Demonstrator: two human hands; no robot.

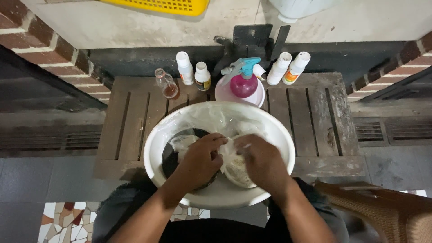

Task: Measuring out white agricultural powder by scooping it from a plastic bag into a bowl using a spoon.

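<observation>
A large white basin [155,135] sits on a low wooden slatted table [310,112]. Inside it lie a dark round pot [168,157] and clear plastic sheeting. Both my hands are in the basin, side by side. My left hand [201,157] and my right hand [261,159] each grip a clear plastic bag [234,168] filled with pale, crumbly material. The bag is pinched between them at its top, and the fingers hide part of it.
Behind the basin stand a pink spray bottle [243,81] in a white bowl, several white bottles [184,67] and a small glass bottle [167,84]. A yellow crate [166,5] is at the top. A woven chair [387,209] is at the lower right.
</observation>
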